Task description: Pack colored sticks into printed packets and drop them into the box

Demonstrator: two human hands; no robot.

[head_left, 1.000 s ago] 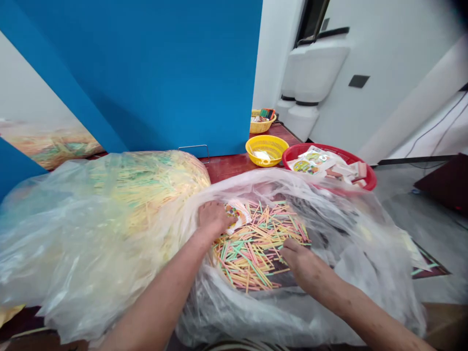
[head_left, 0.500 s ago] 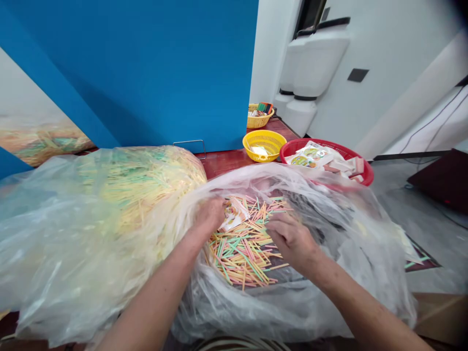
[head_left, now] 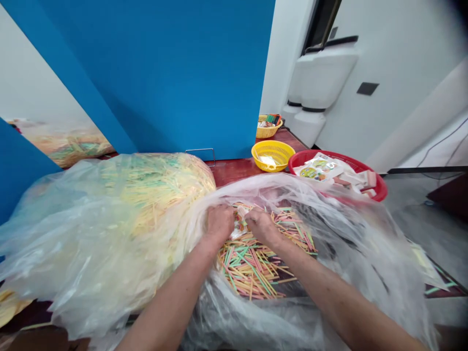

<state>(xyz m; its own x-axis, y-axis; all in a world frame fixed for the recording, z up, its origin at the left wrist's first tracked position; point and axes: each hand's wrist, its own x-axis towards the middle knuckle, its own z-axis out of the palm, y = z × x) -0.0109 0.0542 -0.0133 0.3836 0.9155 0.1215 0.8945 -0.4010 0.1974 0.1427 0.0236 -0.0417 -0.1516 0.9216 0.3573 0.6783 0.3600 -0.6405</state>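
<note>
A small white printed packet (head_left: 239, 225) sits between my hands over a heap of thin pastel sticks (head_left: 252, 273) in pink, yellow, orange and green. My left hand (head_left: 221, 223) is closed on the packet's left side. Closed fingers of my right hand (head_left: 262, 226) meet the packet's right edge; whether they also hold sticks is hidden. Around the heap, a large clear plastic bag (head_left: 373, 273) lies spread with its mouth open. Left of it rests another big clear bag (head_left: 164, 180), filled with similar sticks.
Behind the open bag stands a red basket (head_left: 382, 187) with printed packets (head_left: 320, 166) in it. A yellow basket (head_left: 285, 152) is beside it, and another yellow basket (head_left: 266, 131) stands farther back. A blue panel (head_left: 183, 78) rises behind the bags.
My right hand has moved left from above the sticks to the packet and now meets it. My left hand still holds the packet. The camera view has shifted slightly.
</note>
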